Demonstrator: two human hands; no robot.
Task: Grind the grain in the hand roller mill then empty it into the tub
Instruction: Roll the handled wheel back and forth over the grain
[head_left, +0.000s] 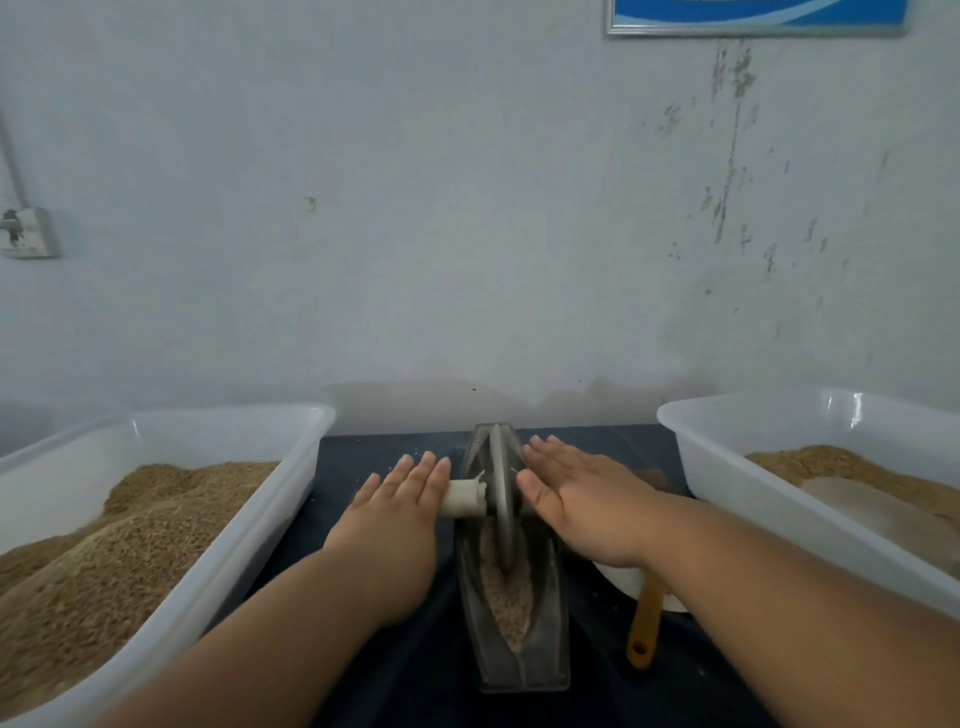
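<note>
Now both palms lie flat on the axle of the hand roller mill (540, 644), at bottom centre of the frame.

The left hand (402, 499) rests with straight fingers on the white handle (465, 499) jutting from the grey wheel (501, 483). The right hand (576, 499), fingers also straight and gripping nothing, covers the axle on the wheel's other side. The wheel stands upright in the boat-shaped trough on a dark cloth (415, 665), with crushed grain (506, 597) lying along the trough on its near side. At lower left sits a white tub (249, 525) heaped with brown grain. At lower right a second tub (727, 467) holds grain too. A yellow-handled tool (644, 629) lies just right of the mill, partly under the right forearm.
</note>
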